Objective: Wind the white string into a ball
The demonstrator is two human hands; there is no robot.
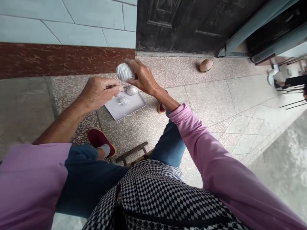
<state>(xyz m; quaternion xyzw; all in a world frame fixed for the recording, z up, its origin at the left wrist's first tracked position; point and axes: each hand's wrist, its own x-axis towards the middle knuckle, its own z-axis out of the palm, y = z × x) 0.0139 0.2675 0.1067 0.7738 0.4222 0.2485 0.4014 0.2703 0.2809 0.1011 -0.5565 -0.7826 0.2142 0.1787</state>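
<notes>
In my right hand is a ball of shiny white yarn, with the fingers curled round its right and far side; they are slightly blurred. Just left of and below it, my left hand is closed in a pinch, with a pale bit of yarn strand at the fingertips. Under both hands a shallow white tray lies on the floor. It bears two smaller yarn balls, one near its middle and one by its far edge. A loose yarn end trails over the tray's near side.
My red shoes stand on either side of the tray, on speckled stone floor. Beneath me is a low wooden stool. A tan rounded object lies by the dark door. Thin-legged furniture stands far right.
</notes>
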